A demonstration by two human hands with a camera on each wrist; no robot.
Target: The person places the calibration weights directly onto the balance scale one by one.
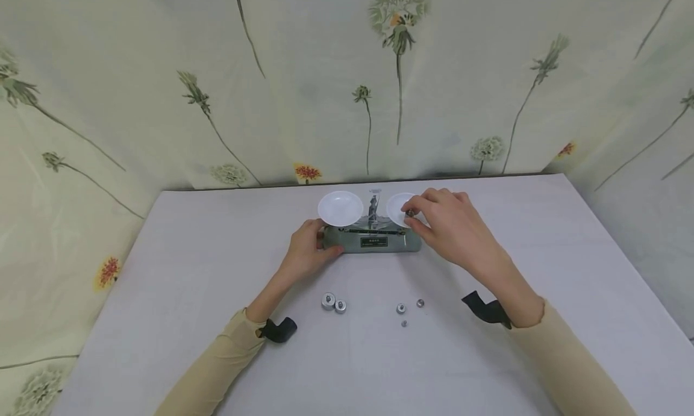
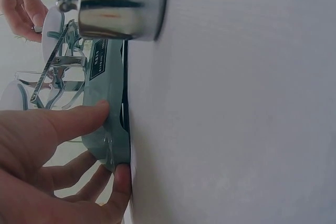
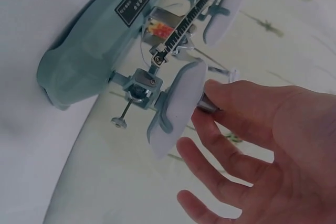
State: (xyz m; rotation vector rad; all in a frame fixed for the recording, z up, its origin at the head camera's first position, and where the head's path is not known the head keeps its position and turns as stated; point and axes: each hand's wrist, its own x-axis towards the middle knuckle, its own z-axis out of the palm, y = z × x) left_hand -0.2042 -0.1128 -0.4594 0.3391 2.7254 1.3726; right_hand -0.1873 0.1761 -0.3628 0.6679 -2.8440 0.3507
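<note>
A green balance scale (image 1: 352,244) with a left white pan (image 1: 340,209) and a right white pan (image 1: 396,206) stands near the table's back edge. My left hand (image 1: 308,247) grips the left end of its base, thumb on the front face, as the left wrist view shows. Over the right pan, my right hand (image 1: 447,226) pinches a small metal weight (image 3: 208,104) between thumb and fingertips. In the right wrist view the weight is right at the pan's surface, partly hidden by the fingers. The other right fingers spread loosely beside the pan.
Two larger metal weights (image 1: 328,301) stand in front of the scale, left of centre. Three smaller ones, among them a weight (image 1: 401,309), stand to their right. A flower-patterned cloth (image 1: 325,103) hangs behind the white table (image 1: 228,235).
</note>
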